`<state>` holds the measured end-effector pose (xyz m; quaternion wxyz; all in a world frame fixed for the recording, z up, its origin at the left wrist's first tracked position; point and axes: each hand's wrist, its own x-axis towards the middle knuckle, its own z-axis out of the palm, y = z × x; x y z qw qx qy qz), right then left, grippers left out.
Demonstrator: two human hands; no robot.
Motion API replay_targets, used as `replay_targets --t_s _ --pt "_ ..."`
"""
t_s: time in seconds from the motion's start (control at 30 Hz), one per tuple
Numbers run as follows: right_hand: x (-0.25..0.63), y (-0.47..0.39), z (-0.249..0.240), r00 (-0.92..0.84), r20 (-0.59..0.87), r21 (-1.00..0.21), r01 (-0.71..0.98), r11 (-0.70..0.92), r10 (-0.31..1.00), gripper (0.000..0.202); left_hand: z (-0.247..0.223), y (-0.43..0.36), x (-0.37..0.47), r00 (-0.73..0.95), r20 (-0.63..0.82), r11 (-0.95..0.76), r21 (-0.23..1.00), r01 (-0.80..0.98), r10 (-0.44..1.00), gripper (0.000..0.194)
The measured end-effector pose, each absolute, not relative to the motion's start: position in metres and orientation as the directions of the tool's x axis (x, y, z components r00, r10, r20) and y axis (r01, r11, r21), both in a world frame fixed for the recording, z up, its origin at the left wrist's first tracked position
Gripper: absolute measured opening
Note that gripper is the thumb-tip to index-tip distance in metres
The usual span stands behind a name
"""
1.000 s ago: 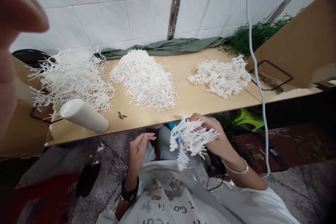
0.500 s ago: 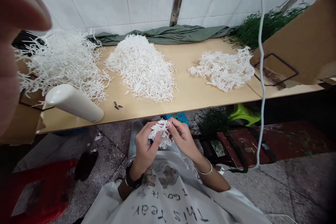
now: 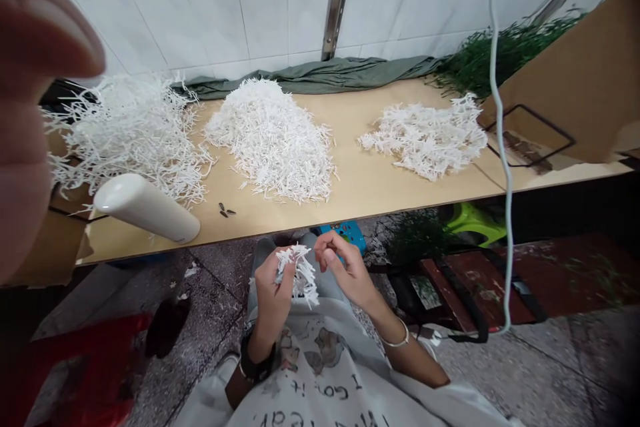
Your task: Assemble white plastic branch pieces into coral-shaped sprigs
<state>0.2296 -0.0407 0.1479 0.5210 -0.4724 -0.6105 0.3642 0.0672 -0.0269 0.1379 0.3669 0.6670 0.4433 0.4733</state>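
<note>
My left hand [image 3: 273,290] is closed around a small bunch of white, branched, plastic-looking sprigs [image 3: 301,273], held above my lap just below the table edge. The thumb presses on the bunch from the front, and the spiky tips stick out to the right. My right hand [image 3: 347,270] is a short way to the right, apart from the bunch. Its fingers are curled in towards the thumb; anything between the fingertips is too small to make out. Across the table lie a middle heap of short white pieces [image 3: 277,143] and a looser cluster of branched white sprigs [image 3: 427,137] to its right.
A tangled heap of long white strands [image 3: 135,127] and a white cylinder [image 3: 147,207] occupy the table's left. Small dark pieces [image 3: 225,211] lie nearby. A white cable [image 3: 500,113] hangs at right before a cardboard flap [image 3: 575,73]. A blurred finger [image 3: 55,20] fills the upper-left corner.
My right hand has come away from the bunch, and its fingers have curled. My left hand keeps hold of the sprigs, now tilted downward. The view has shifted slightly.
</note>
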Motion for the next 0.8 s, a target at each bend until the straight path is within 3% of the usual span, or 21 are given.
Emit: replay_targets --t_s 0.23,0.67,0.8 --pt "0.237 -0.037 0.161 -0.014 0.308 -0.916 0.264 0.300 0.951 0.019 0.147 -0.026 0.072 0.194 0.269 -0.319 0.897 0.307 0.943 0.021" --pt "0.239 -0.035 0.164 -0.253 0.325 -0.814 0.416 0.405 0.911 0.015 0.146 -0.028 0.071 0.233 0.233 -0.295 0.913 0.283 0.944 0.020" --pt "0.241 -0.032 0.169 -0.302 0.266 -0.809 0.446 0.382 0.915 0.015 0.148 -0.029 0.071 0.282 0.144 -0.219 0.942 0.253 0.949 0.027"
